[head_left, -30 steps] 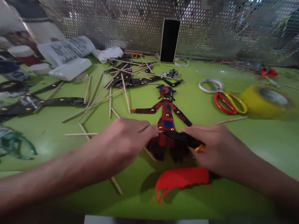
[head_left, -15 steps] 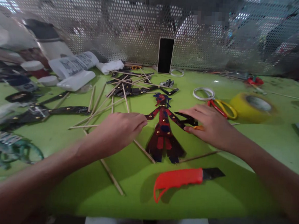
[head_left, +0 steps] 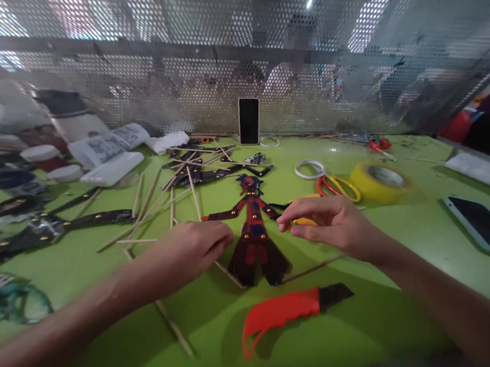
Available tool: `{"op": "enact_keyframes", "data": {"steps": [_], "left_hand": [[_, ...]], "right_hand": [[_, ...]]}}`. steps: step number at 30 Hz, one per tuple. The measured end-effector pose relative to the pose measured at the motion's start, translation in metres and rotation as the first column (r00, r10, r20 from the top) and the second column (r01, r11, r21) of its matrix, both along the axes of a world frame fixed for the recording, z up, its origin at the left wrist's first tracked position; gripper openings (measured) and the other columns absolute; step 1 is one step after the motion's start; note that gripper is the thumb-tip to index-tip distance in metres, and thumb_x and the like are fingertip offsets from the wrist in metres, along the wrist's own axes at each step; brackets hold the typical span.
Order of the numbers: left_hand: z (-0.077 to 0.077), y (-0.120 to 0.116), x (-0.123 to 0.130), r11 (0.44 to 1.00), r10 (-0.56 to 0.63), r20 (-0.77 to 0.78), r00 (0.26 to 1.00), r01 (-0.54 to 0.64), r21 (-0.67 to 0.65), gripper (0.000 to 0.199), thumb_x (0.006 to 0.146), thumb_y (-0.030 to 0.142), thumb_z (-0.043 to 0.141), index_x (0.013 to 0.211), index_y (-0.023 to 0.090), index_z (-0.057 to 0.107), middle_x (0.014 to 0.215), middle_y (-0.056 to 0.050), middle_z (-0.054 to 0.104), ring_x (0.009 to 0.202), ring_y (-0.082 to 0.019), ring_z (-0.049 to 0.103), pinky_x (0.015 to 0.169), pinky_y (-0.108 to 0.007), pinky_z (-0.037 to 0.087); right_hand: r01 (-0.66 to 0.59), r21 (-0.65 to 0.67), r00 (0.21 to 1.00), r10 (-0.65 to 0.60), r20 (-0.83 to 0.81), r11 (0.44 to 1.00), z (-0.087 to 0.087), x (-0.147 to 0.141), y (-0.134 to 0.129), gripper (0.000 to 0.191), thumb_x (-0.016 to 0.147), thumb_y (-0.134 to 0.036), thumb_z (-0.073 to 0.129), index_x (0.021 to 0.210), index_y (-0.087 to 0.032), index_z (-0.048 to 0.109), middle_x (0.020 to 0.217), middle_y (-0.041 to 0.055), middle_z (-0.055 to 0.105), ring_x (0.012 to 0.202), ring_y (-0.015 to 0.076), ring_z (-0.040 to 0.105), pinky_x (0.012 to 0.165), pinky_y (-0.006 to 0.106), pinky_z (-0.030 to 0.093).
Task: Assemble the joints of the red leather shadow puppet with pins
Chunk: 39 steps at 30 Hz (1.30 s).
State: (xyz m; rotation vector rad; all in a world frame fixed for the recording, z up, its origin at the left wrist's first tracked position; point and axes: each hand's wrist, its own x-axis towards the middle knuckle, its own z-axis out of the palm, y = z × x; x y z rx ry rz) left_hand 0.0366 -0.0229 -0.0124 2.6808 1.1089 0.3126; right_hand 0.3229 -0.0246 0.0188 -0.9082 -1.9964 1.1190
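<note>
A flat jointed puppet (head_left: 254,217) in dark red and blue, with brass-coloured fasteners, lies on the green table between my hands. Its left-side arm stretches out sideways, while the other arm reaches toward my right hand (head_left: 330,226). That hand hovers with thumb and fingers apart, close to the puppet's arm end; I cannot tell whether it touches. Behind the fingers, an orange-yellow handle (head_left: 305,221) partly shows. My left hand (head_left: 198,250) is curled closed beside the skirt, below the outstretched arm. Its fingertips are hidden. A thin stick (head_left: 230,273) runs from beneath it toward the puppet's foot.
A red-handled knife (head_left: 282,312) lies in front. Sticks and black jointed puppets (head_left: 199,172) are piled behind left. Yellow tape (head_left: 379,182), a white tape ring (head_left: 310,169) and a phone (head_left: 479,225) lie right. Another phone (head_left: 249,121) stands against the perforated metal screen (head_left: 172,83).
The puppet's left-side arm now shows stretched outward, clear of my left hand, which sits lower beside the skirt. My right fingers have spread wider. The view has tilted up and turned right.
</note>
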Motion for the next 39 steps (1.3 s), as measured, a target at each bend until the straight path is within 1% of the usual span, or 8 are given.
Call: {"op": "enact_keyframes", "data": {"steps": [8, 12, 18, 23, 26, 31, 34, 39], "left_hand": [[-0.008, 0.0, -0.005, 0.999, -0.04, 0.031, 0.999, 0.041, -0.03, 0.03, 0.102, 0.021, 0.038, 0.097, 0.017, 0.067, 0.084, -0.004, 0.071, 0.07, -0.016, 0.065, 0.065, -0.027, 0.043], [-0.008, 0.0, -0.007, 0.996, -0.031, 0.01, 0.999, 0.032, -0.089, 0.03, 0.102, 0.022, 0.038, 0.097, 0.017, 0.067, 0.083, -0.003, 0.069, 0.069, -0.015, 0.064, 0.065, -0.027, 0.043], [-0.008, 0.002, -0.007, 0.992, -0.013, 0.002, 1.0, 0.013, -0.123, 0.027, 0.1, 0.021, 0.04, 0.099, 0.018, 0.067, 0.084, -0.002, 0.069, 0.068, -0.015, 0.063, 0.064, -0.027, 0.044], [-0.01, 0.002, -0.006, 0.997, -0.067, 0.058, 0.996, 0.069, -0.034, 0.027, 0.104, 0.023, 0.04, 0.097, 0.017, 0.066, 0.086, -0.004, 0.066, 0.074, -0.016, 0.06, 0.069, -0.03, 0.043], [-0.001, -0.002, -0.004, 0.989, -0.104, 0.175, 0.979, 0.084, 0.12, 0.025, 0.101, 0.022, 0.047, 0.097, 0.018, 0.071, 0.098, -0.008, 0.061, 0.093, -0.021, 0.056, 0.081, -0.035, 0.045], [0.019, -0.015, -0.005, 0.969, -0.156, 0.383, 0.91, 0.066, 0.237, 0.021, 0.095, 0.014, 0.06, 0.102, 0.025, 0.077, 0.088, -0.005, 0.053, 0.091, -0.02, 0.048, 0.08, -0.034, 0.044], [0.027, -0.019, -0.006, 0.943, -0.32, 0.426, 0.846, 0.244, 0.224, 0.023, 0.094, 0.01, 0.062, 0.108, 0.024, 0.075, 0.092, -0.005, 0.065, 0.096, -0.019, 0.052, 0.087, -0.036, 0.047], [0.037, -0.026, -0.005, 0.936, -0.352, 0.531, 0.771, 0.275, 0.221, 0.017, 0.094, 0.01, 0.061, 0.103, 0.02, 0.072, 0.097, -0.005, 0.073, 0.093, -0.017, 0.061, 0.091, -0.034, 0.051]], "right_hand": [[0.151, 0.158, 0.982, -0.167, 0.09, 0.976, -0.006, 0.005, 0.003, 0.039, 0.093, -0.031, 0.062, 0.057, -0.018, 0.055, 0.053, -0.0042, 0.053, 0.049, 0.008, 0.046, 0.049, 0.023, 0.038], [0.136, -0.068, 0.989, -0.139, -0.049, 0.988, -0.009, 0.007, 0.006, 0.058, 0.099, -0.05, 0.051, 0.05, -0.02, 0.047, 0.042, -0.0053, 0.043, 0.038, 0.0078, 0.043, 0.046, 0.025, 0.04], [-0.059, -0.328, 0.983, -0.003, -0.184, 0.943, -0.006, 0.011, 0.009, 0.06, 0.101, -0.059, 0.038, 0.069, -0.017, 0.067, 0.062, 0.003, 0.062, 0.054, 0.0136, 0.06, 0.05, 0.027, 0.049], [0.018, -0.226, 0.993, -0.044, -0.113, 0.974, -0.004, 0.007, 0.008, 0.009, 0.088, -0.019, 0.067, 0.096, -0.018, 0.068, 0.087, 0.0008, 0.065, 0.061, 0.0079, 0.06, 0.059, 0.023, 0.053], [0.013, -0.221, 0.991, -0.043, -0.131, 0.975, -0.006, 0.007, 0.009, 0.059, 0.081, -0.01, 0.067, 0.136, -0.025, 0.053, 0.13, 0.0093, 0.054, 0.085, 0.0128, 0.065, 0.069, 0.028, 0.06], [0.112, 0.175, 0.984, -0.133, 0.116, 0.978, -0.004, -0.002, 0.004, 0.046, 0.087, -0.015, 0.063, 0.132, -0.026, 0.058, 0.136, 0.0099, 0.058, 0.114, 0.0235, 0.064, 0.093, 0.041, 0.058], [-0.015, 0.531, 0.955, -0.145, 0.258, 0.847, 0.004, -0.024, -0.007, 0.046, 0.091, -0.013, 0.059, 0.135, -0.025, 0.055, 0.142, 0.0084, 0.057, 0.138, 0.0241, 0.047, 0.118, 0.048, 0.037], [-0.199, 0.572, 0.956, 0.028, 0.293, 0.795, 0.008, -0.064, -0.018, 0.037, 0.094, -0.017, 0.058, 0.131, -0.016, 0.054, 0.128, 0.0131, 0.066, 0.12, 0.0224, 0.06, 0.101, 0.039, 0.05]]}}
